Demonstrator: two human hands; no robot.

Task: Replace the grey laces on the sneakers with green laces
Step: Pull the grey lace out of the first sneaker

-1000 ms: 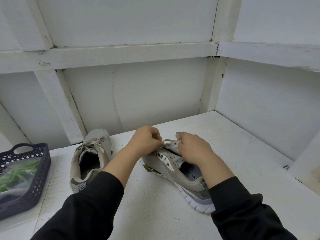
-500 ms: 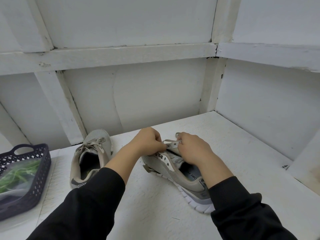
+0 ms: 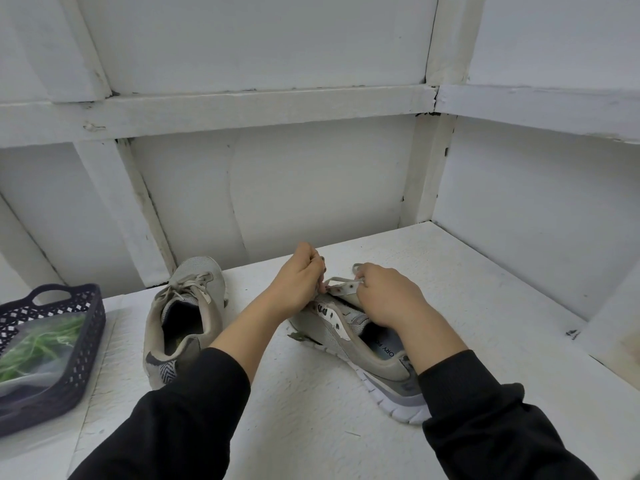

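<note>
Two grey sneakers lie on a white shelf. The left sneaker (image 3: 183, 320) stands upright with its grey lace (image 3: 188, 283) still tied. The right sneaker (image 3: 363, 348) lies tilted under my hands. My left hand (image 3: 298, 282) pinches a grey lace (image 3: 337, 280) near the front eyelets and is raised a little above the shoe. My right hand (image 3: 388, 296) grips the eyelet flap and lace on the other side. Green laces (image 3: 38, 344) lie in a clear bag inside the dark basket (image 3: 86, 327) at the left.
White walls and wooden beams close the shelf at the back and right. The shelf surface (image 3: 311, 410) stretches toward me between my black sleeves. A ledge edge (image 3: 588, 341) runs along the right side.
My left hand has lifted up and slightly back, pulling the grey lace out from the right sneaker. My right hand has stayed on the eyelet flap.
</note>
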